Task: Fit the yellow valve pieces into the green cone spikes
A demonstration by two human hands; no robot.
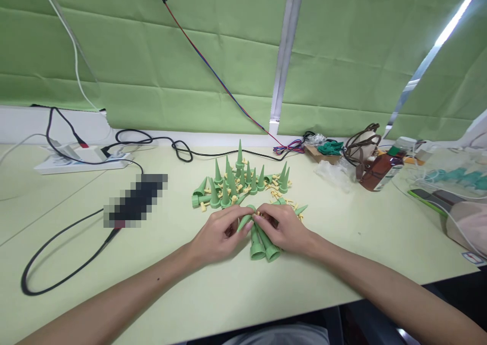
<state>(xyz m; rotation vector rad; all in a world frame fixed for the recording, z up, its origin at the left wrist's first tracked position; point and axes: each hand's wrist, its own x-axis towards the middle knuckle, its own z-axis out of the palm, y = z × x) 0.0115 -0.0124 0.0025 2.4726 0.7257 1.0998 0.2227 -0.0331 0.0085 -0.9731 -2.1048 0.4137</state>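
My left hand [222, 232] is closed round a green plastic spike [244, 222], its cone tilted between thumb and fingers. Right beside it, my right hand [283, 226] pinches a small yellow plastic piece [259, 213] against the spike's upper end; the fingers partly hide the contact. Under the hands lie two more green spikes [257, 248], their wide hollow ends facing me. Just beyond stands a cluster of several green spikes [213, 195], most with tips up and some on their sides. Small yellow pieces [274, 185] are scattered among them and to their right.
A dark, pixelated device [135, 200] with a looped black cable lies on the left, near a white power strip [81, 165]. Toward the right are a brown bottle [382, 170], clear plastic wrap [333, 175], a cardboard box [323, 154] and a phone [429, 200]. Green blinds hang behind.
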